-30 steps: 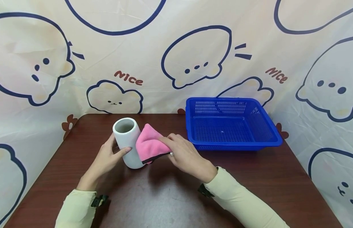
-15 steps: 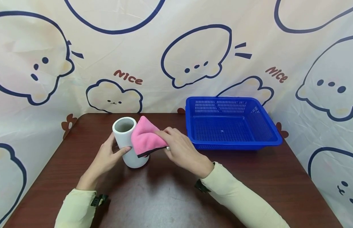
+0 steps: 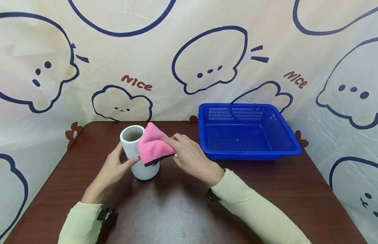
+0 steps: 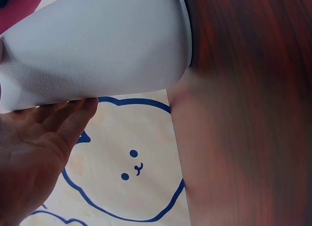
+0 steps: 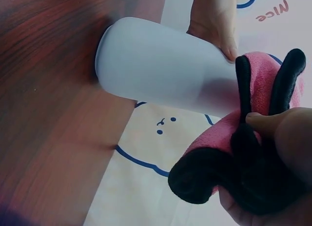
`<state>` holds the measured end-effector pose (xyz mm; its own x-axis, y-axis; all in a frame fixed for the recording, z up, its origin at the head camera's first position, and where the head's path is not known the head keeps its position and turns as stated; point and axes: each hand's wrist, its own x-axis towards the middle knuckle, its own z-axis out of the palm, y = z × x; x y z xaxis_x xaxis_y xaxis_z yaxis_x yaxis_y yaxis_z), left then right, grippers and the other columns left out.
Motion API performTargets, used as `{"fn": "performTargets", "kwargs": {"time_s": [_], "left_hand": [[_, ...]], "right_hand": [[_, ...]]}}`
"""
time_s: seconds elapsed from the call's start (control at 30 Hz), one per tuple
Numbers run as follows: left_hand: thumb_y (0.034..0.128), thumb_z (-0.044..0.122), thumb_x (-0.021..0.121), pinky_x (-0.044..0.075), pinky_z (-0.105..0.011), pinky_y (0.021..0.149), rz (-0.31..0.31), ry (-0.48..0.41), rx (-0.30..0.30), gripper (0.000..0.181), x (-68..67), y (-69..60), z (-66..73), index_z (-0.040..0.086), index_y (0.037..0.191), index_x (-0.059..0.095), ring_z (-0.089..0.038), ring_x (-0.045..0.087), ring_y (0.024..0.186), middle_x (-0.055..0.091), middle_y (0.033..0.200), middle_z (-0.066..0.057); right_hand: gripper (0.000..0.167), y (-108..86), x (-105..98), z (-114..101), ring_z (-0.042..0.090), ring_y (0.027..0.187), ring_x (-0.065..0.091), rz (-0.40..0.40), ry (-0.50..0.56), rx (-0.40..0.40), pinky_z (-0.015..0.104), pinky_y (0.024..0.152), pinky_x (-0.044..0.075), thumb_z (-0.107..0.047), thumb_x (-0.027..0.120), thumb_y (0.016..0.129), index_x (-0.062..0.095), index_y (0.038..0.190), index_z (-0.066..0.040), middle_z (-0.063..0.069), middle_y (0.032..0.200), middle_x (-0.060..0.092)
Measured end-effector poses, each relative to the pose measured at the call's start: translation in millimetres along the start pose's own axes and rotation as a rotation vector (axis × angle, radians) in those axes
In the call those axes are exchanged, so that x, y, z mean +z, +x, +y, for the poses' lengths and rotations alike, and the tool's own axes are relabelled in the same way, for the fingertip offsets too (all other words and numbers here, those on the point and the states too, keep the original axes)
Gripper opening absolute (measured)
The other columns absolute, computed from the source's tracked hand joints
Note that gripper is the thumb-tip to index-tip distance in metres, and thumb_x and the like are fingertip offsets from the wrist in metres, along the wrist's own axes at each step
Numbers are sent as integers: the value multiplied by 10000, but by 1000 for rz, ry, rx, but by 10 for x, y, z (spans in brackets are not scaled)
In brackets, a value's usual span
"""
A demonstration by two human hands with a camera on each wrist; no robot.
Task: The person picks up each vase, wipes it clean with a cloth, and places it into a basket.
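Note:
A white vase (image 3: 143, 172) with a round open mouth stands on the table, left of the middle. My left hand (image 3: 113, 166) grips its left side, thumb across the front and fingers behind. In the left wrist view, the fingers (image 4: 80, 116) of that hand lie along the vase wall (image 4: 107, 45). My right hand (image 3: 193, 157) pinches a folded pink cloth (image 3: 153, 144) with dark edging, which lies against the vase's right side near the rim. The right wrist view shows the cloth's black edging (image 5: 202, 172) bunched under my thumb.
A blue plastic basket (image 3: 253, 154) with perforated walls stands at the back right of the brown table (image 3: 176, 210). Behind and beside the table hangs a pale curtain (image 3: 164, 67) with cartoon drawings.
My right hand has moved the pink cloth up and to the left along the vase, toward its rim. The left hand and the vase have stayed in place.

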<state>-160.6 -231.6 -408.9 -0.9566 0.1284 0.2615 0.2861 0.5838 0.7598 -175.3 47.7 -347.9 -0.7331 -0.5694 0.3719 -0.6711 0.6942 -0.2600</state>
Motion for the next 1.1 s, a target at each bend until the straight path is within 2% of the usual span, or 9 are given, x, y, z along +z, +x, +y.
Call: {"fn": "performTargets", "kwargs": {"time_s": [0.43,1.1], "left_hand": [[941,217,730,432,-42,894,-5,-5,-2,702,-11,1,23,105,1524,355,119,523,1070,606,1333,-195],[941,224,729,421,-37,899,-1,10,0,708,-11,-5,5,107,1526,349,158,502,1070,607,1337,-186]], "right_hand": [[565,61,20,-18,161,1006,584,-83,19,37,302,791,546,-41,692,895,562,1402,-253,0,1092,641],[537,50,118,-28,155,978,578,-131,14,59,278,739,539,-71,713,896,577,1378,-266,-2,1089,641]]}}
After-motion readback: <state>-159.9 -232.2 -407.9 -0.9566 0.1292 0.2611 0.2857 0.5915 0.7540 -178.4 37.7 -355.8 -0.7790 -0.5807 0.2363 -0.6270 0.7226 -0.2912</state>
